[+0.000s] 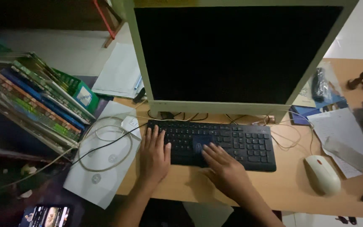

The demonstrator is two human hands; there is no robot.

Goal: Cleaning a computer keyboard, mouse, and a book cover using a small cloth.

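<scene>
Both hands lie flat with open grips on the black keyboard at the counter front: left hand, right hand. The loose white cable beside the left wrist could snag.

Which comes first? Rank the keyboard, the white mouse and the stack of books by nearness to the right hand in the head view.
1. Keyboard: directly under the right hand, fingers resting on its keys.
2. White mouse: on the desk, off to the right.
3. Stack of books: far left, beyond the left hand.
</scene>
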